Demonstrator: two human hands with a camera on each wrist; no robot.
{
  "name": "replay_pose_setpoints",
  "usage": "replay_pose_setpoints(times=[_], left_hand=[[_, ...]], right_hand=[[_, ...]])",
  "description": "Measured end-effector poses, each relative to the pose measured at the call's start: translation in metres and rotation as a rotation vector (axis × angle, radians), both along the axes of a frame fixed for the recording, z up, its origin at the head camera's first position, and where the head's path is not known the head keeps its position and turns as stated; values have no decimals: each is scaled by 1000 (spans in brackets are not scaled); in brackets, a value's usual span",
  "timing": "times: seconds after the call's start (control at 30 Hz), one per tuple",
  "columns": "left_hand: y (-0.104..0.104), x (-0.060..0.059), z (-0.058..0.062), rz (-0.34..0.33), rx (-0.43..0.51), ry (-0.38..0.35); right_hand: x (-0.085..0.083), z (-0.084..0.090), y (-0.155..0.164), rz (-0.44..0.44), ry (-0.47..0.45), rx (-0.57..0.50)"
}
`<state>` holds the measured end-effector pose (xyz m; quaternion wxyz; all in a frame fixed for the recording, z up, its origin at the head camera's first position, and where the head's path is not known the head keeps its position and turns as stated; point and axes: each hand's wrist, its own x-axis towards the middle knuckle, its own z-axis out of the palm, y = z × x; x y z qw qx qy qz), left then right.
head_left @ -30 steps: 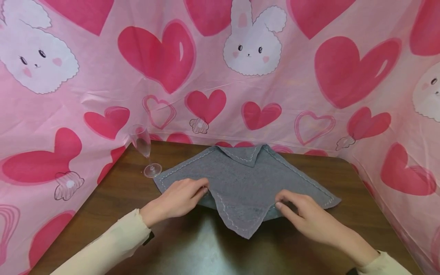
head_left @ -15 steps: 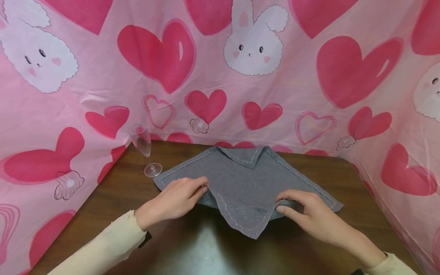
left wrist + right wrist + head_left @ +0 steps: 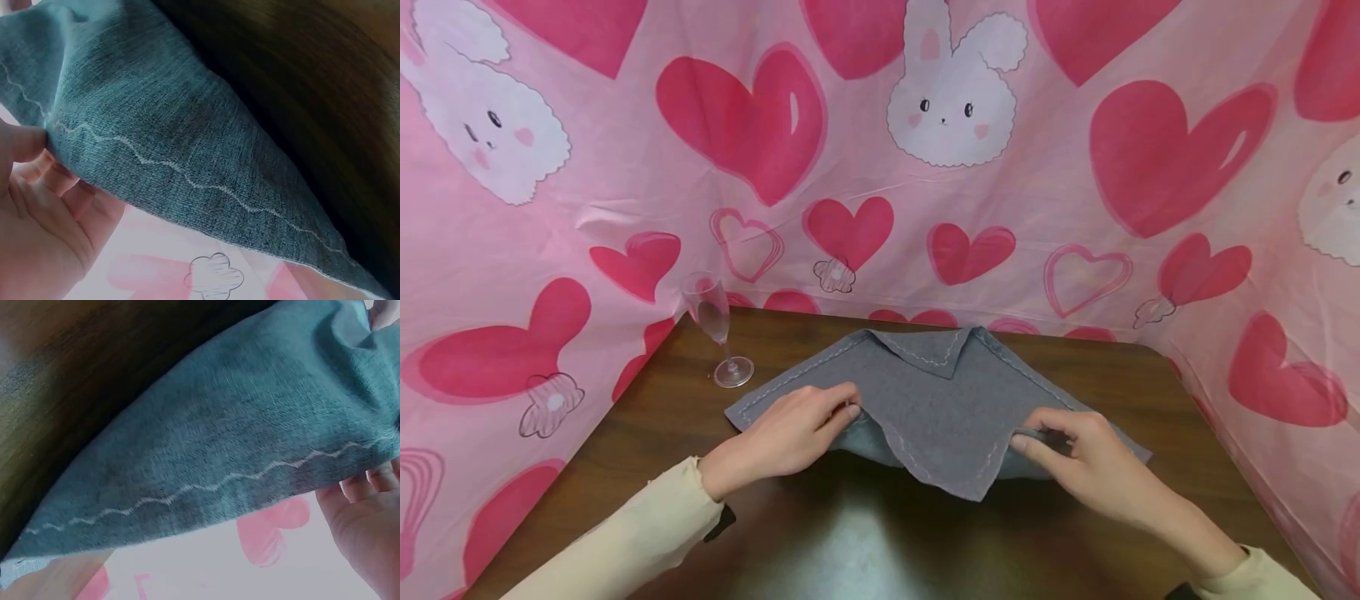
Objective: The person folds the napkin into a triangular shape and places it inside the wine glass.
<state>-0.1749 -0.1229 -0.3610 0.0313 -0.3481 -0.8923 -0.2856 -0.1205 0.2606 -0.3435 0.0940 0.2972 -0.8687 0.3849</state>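
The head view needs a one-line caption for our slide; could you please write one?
Both hands, left hand and right hand, pinch a folded grey cloth on a dark wooden table beside a champagne flute.

no readable words, labels, brands or numbers appear anywhere; the pink backdrop (image 3: 1045, 175) carries only hearts and bunny faces, and the blurrier wrist views seem equally bare of writing.

Cream long sleeves (image 3: 647, 533); bare hands, no rings.
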Motion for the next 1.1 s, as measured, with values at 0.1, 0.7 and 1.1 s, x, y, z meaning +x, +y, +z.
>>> replay_pose_setpoints(times=[0.1,0.7,1.1], left_hand=[[1,-5,-1,-1,44,-40],[10,-18,-3,-42,48,-145],[13,-1,7,-115,32,-232]], right_hand=[[-2,1,1,-42,-18,3],[-10,0,-9,1,51,-18],[-5,10,-7,20,-108,-38]])
